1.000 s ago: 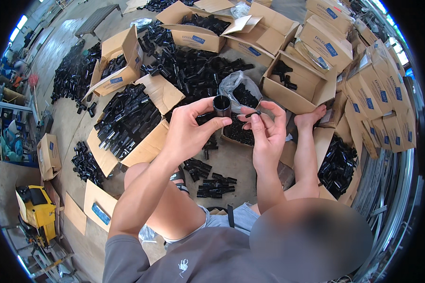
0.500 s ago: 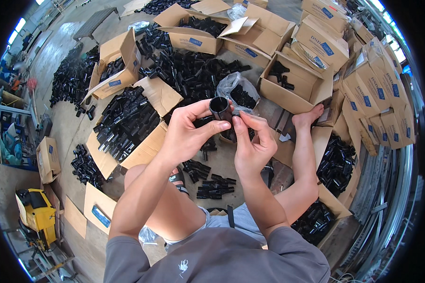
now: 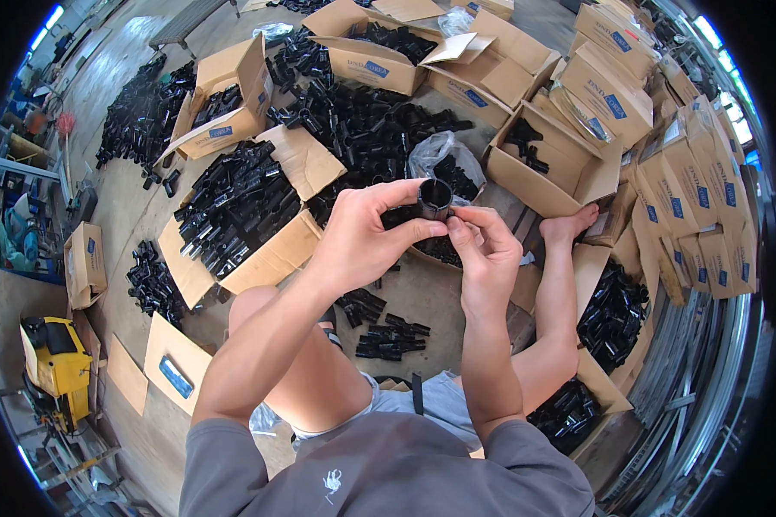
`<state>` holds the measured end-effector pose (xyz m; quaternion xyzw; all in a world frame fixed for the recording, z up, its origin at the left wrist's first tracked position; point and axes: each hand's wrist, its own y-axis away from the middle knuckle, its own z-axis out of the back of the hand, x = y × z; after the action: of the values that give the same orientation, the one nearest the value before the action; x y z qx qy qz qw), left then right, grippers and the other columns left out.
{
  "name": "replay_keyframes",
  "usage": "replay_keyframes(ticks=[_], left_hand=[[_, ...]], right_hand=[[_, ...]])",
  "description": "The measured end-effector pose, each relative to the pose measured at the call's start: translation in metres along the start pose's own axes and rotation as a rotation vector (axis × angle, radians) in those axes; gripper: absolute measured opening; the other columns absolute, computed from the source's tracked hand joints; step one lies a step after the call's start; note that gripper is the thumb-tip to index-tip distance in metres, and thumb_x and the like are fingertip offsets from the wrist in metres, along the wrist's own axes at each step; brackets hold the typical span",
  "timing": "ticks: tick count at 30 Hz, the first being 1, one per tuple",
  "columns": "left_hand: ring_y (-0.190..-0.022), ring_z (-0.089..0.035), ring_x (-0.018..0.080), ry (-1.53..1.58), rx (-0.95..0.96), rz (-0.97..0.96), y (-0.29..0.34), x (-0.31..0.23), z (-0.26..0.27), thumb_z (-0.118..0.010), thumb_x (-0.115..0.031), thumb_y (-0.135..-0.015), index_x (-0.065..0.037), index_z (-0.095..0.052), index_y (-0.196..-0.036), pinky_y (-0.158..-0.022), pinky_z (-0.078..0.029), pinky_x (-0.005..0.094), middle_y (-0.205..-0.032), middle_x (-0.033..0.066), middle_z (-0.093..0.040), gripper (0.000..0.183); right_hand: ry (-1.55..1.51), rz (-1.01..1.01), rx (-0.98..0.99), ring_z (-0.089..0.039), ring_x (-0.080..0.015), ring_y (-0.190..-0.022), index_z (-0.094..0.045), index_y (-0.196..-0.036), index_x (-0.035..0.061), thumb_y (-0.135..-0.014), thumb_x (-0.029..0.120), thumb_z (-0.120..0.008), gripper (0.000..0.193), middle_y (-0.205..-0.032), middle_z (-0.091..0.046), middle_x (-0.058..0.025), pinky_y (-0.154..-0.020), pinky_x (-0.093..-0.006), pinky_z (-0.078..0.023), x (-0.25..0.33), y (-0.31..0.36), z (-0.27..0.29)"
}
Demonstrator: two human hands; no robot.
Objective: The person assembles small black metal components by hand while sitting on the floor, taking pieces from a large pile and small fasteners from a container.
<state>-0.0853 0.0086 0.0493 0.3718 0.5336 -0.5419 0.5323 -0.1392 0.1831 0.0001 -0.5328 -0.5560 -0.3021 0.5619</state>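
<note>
My left hand (image 3: 364,237) grips a short black tubular fitting (image 3: 434,200) between thumb and fingers, its round open end facing up toward me. Close against the fitting's right side, my right hand (image 3: 490,263) pinches thumb and fingertips together; whatever lies in that pinch is too small and covered to name. Just behind the hands is a clear plastic bag (image 3: 431,155) with small black parts inside. On the floor below my wrists lie several black pipe fittings (image 3: 391,338) in a small stack.
At the left, an opened carton (image 3: 272,254) overflows with black fittings. A larger heap (image 3: 362,129) spreads beyond it. A carton (image 3: 535,177) with a few fittings stands ahead right, near my bare foot (image 3: 569,224). Stacked cartons (image 3: 677,185) and metal profiles (image 3: 685,405) line the right side.
Both hands and the fitting have shifted slightly right in the view, and the surroundings have shifted with the head. The grip on the fitting looks the same.
</note>
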Motion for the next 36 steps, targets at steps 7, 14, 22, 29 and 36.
replay_keyframes(ticks=[7, 14, 22, 29, 36], left_hand=[[-0.084, -0.074, 0.0185, -0.069, -0.003, -0.013, -0.001, 0.003, -0.003, -0.084, -0.015, -0.083, 0.001, -0.071, -0.118, -0.076, -0.055, 0.0308, -0.1, 0.0164, -0.077, 0.04], [-0.082, -0.074, 0.0292, -0.124, -0.007, -0.033, 0.002, 0.0, -0.005, -0.083, -0.015, -0.084, -0.001, -0.073, -0.114, -0.073, -0.055, 0.0329, -0.099, 0.0175, -0.076, 0.035], [-0.088, -0.07, 0.0329, -0.419, -0.022, -0.173, 0.002, -0.002, -0.006, -0.083, -0.025, -0.081, -0.008, -0.075, -0.114, -0.08, -0.054, 0.0411, -0.092, 0.0146, -0.074, 0.038], [-0.088, -0.071, 0.0309, -0.616, -0.111, -0.263, 0.003, 0.005, -0.011, -0.081, -0.025, -0.08, -0.007, -0.074, -0.112, -0.084, -0.052, 0.041, -0.088, 0.0132, -0.074, 0.037], [-0.091, -0.07, 0.0331, -0.856, -0.05, -0.088, 0.008, 0.026, -0.029, -0.078, -0.016, -0.078, -0.004, -0.073, -0.12, -0.084, -0.052, 0.0435, -0.096, 0.0159, -0.075, 0.044]], right_hand=[[0.01, -0.061, 0.087, -0.062, -0.0112, -0.093, -0.074, -0.104, -0.0023, -0.092, 0.0, -0.074, 0.012, -0.099, -0.071, -0.0042, -0.086, -0.0268, -0.047, 0.0, -0.004, 0.015], [-0.131, -0.258, 0.13, -0.064, -0.0078, -0.094, -0.069, -0.111, -0.0039, -0.096, 0.002, -0.072, 0.017, -0.103, -0.071, -0.0039, -0.085, -0.0216, -0.05, 0.005, -0.003, 0.019], [-0.106, -0.297, 0.2, -0.066, -0.0087, -0.096, -0.067, -0.116, -0.0041, -0.098, 0.005, -0.07, 0.02, -0.105, -0.071, -0.0048, -0.086, -0.0221, -0.052, -0.001, -0.005, 0.025], [-0.122, -0.255, 0.138, -0.066, -0.0091, -0.095, -0.071, -0.112, -0.0053, -0.098, 0.012, -0.072, 0.022, -0.106, -0.072, -0.0049, -0.085, -0.0236, -0.053, 0.001, 0.009, 0.014], [0.424, -0.274, 0.07, -0.066, -0.0117, -0.077, -0.069, -0.097, -0.0044, -0.1, 0.023, -0.068, 0.028, -0.084, -0.07, -0.0084, -0.068, -0.0301, -0.051, -0.016, 0.011, -0.007]])
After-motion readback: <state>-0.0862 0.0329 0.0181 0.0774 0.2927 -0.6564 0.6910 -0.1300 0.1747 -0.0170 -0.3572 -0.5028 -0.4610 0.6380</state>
